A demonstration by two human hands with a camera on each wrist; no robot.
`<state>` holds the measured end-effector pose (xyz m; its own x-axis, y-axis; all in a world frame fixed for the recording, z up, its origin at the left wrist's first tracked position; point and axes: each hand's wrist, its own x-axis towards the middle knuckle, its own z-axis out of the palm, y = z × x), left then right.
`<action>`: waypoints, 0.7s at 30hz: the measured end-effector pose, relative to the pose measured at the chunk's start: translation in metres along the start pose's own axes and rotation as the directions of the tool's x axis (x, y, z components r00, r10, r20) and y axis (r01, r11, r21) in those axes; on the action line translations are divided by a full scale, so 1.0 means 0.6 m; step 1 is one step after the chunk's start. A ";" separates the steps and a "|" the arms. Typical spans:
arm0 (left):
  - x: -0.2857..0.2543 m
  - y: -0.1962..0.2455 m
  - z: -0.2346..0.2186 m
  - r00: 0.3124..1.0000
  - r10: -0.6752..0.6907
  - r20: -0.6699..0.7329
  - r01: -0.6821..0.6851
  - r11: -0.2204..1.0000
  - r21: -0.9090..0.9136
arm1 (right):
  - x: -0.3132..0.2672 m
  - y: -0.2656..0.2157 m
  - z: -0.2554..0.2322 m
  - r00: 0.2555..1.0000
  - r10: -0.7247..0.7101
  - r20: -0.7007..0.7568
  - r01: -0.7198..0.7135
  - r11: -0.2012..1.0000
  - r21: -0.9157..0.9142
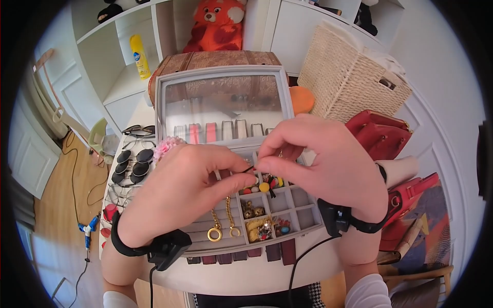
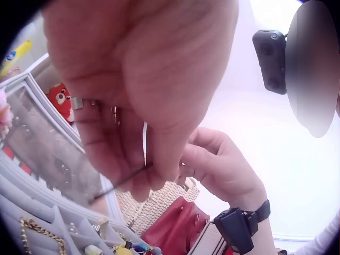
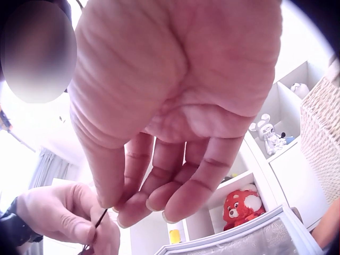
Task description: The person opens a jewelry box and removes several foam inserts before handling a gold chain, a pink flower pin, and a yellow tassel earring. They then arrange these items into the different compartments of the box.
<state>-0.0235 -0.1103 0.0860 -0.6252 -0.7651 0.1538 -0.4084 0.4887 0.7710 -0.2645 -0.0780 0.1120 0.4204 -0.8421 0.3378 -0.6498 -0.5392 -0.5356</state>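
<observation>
Both hands meet above a grey compartment jewelry box (image 1: pixel 192 228) with its glass lid raised. Between them runs a thin dark cord (image 3: pixel 101 218). My left hand (image 1: pixel 179 182) pinches it between thumb and fingertips, and a loose length of the cord (image 2: pixel 119 185) trails from those fingers in the left wrist view. The right hand (image 1: pixel 321 159) pinches the cord's other part at its thumb tip, the remaining fingers bent loosely. What hangs on the cord, if anything, is hidden by the fingers. Just below lie colourful hair ties (image 1: pixel 264 187) in one compartment.
Gold chains (image 1: pixel 214 233) and small jewelry (image 1: pixel 259 229) fill nearby compartments. Sunglasses (image 1: pixel 138 169) line the table's left side. Behind the lid stands a brown patterned chest (image 1: pixel 221 59). Red handbags (image 1: pixel 377 134) and a woven basket (image 1: pixel 334 72) are at the right.
</observation>
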 end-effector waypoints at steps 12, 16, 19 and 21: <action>-0.017 0.001 -0.014 0.990 0.138 -0.007 -0.132 0.964 0.231 | -0.005 0.009 -0.010 0.999 -0.029 0.037 0.032 0.995 -0.094; -0.021 0.015 -0.014 0.998 0.065 0.016 -0.067 0.971 0.230 | -0.009 0.003 -0.019 0.998 -0.037 0.054 0.043 0.992 -0.120; -0.026 0.013 -0.017 0.988 0.152 0.005 -0.145 0.930 0.337 | -0.010 -0.006 -0.020 0.999 0.040 0.011 -0.041 0.997 0.063; -0.028 0.009 -0.020 0.990 0.136 -0.045 -0.114 0.940 0.321 | -0.012 -0.009 -0.017 0.993 0.121 -0.008 -0.120 0.986 0.113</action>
<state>-0.0075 -0.0999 0.0949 -0.6444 -0.7098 0.2844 -0.5258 0.6814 0.5093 -0.2709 -0.0690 0.1203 0.3332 -0.9014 0.2766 -0.6201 -0.4305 -0.6559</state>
